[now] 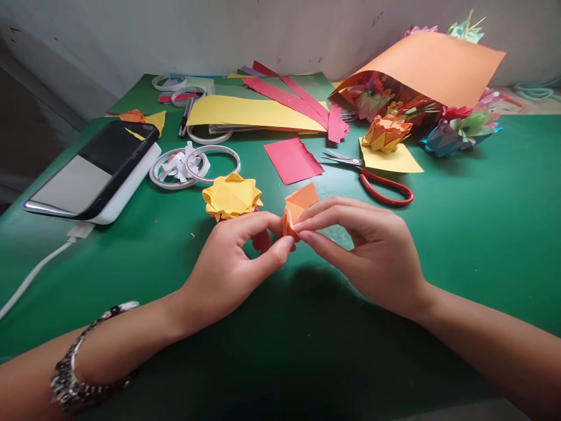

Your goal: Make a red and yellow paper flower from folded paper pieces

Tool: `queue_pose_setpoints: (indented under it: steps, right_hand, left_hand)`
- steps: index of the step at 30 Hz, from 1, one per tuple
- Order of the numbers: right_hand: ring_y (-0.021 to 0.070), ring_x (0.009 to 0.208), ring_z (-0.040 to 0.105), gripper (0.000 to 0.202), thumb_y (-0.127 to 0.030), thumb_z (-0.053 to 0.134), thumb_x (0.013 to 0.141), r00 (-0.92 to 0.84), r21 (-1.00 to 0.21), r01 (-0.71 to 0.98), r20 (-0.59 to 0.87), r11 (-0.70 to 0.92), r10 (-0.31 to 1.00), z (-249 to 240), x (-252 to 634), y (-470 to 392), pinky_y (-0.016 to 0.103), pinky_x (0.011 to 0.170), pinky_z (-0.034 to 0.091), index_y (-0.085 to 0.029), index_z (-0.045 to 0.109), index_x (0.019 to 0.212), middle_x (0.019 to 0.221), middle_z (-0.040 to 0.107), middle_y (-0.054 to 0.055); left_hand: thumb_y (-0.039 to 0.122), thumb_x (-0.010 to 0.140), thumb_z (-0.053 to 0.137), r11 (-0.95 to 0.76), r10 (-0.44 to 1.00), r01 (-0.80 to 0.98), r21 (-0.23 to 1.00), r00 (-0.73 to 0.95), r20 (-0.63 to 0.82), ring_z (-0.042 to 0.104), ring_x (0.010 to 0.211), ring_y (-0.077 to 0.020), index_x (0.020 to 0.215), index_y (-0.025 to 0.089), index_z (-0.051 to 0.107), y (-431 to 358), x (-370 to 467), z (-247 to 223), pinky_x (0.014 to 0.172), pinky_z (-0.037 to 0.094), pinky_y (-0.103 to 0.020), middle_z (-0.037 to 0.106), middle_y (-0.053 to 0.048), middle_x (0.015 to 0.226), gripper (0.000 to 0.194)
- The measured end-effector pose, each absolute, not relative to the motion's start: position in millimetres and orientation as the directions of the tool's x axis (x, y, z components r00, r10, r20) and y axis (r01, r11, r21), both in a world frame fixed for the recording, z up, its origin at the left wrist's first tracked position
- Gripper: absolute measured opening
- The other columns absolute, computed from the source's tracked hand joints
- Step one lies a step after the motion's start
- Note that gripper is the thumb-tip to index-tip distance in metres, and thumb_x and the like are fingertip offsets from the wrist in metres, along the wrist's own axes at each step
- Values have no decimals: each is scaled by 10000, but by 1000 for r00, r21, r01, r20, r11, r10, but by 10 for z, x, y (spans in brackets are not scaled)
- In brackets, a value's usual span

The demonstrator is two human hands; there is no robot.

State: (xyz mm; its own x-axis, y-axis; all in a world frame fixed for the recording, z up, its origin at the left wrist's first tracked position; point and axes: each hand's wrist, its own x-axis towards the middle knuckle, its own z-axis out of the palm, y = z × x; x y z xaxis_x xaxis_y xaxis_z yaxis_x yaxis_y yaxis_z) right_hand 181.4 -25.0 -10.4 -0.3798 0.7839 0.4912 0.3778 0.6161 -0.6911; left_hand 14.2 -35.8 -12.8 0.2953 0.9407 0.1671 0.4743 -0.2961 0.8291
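Note:
Between my two hands, above the green table, is a small folded piece of orange paper [301,200] with a whitish strip along its near edge. My left hand [239,257] pinches its left side between thumb and fingers. From the right, my right hand [366,248] closes thumb and fingertips on the whitish edge. Just behind my left hand sits a yellow folded-paper flower [232,196], with some red showing under it. A red paper rectangle [294,161] lies beyond the orange piece. Scissors with red handles [388,190] rest behind my right hand, blades pointing left.
At left, a phone [96,169] lies on a white power bank [131,190] with a cable. Tape rolls [214,164] hold paper scraps. Yellow [258,114] and red strips [284,96] lie behind. Paper flowers [464,131] and an orange sheet [433,67] stand back right.

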Motion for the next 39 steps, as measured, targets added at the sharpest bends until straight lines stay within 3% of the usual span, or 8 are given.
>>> queue_pose_setpoints:
  steps: [10, 17, 22, 31, 35, 39]
  right_hand:
    - [111, 691, 613, 94, -130, 573, 773, -349, -814, 290, 400, 503, 847, -112, 1786, -266, 256, 657, 518, -178, 607, 699, 709, 660, 2]
    - [110, 689, 605, 97, -132, 561, 787, -356, -842, 269, 365, 468, 860, -112, 1783, -260, 261, 658, 521, -186, 610, 724, 706, 650, -2]
    - [100, 695, 602, 106, -100, 558, 778, -383, -730, 356, 456, 584, 803, -104, 1784, -270, 240, 653, 515, -178, 616, 736, 717, 650, 4]
    - [120, 725, 606, 105, -115, 557, 792, -525, -353, 443, 643, 824, 558, -151, 1811, -287, 260, 655, 521, -200, 619, 797, 806, 659, 32]
    - [128, 753, 608, 109, -110, 546, 797, -534, -356, 441, 634, 824, 559, -163, 1790, -303, 268, 680, 529, -186, 617, 831, 825, 664, 47]
    - [119, 764, 624, 101, -107, 550, 790, -493, -446, 437, 608, 782, 622, -154, 1767, -306, 250, 697, 533, -179, 617, 812, 820, 671, 46]
  left_hand:
    - [274, 780, 523, -241, 947, 448, 861, 301, 109, 548, 627, -105, 695, 169, 608, -358, 140, -116, 590, 424, -187, 630, 18, 658, 160]
    - [279, 779, 519, -165, 948, 387, 907, 315, 38, 482, 530, -79, 697, 170, 608, -343, 140, -114, 489, 394, -168, 580, 25, 613, 163]
    - [289, 790, 512, -112, 944, 340, 934, 330, -7, 441, 497, -64, 649, 169, 594, -319, 133, -117, 444, 358, -158, 547, 29, 586, 203]
    - [208, 727, 487, -72, 946, 271, 960, 323, -21, 347, 454, -53, 593, 170, 502, -291, 159, -127, 416, 317, -158, 410, 60, 504, 141]
    - [174, 702, 463, -48, 954, 263, 964, 298, -34, 320, 433, -53, 554, 175, 459, -304, 180, -104, 397, 293, -162, 377, 66, 473, 148]
    - [172, 684, 474, -18, 957, 241, 970, 286, -54, 290, 424, -52, 536, 178, 436, -309, 191, -91, 394, 293, -167, 355, 69, 467, 153]
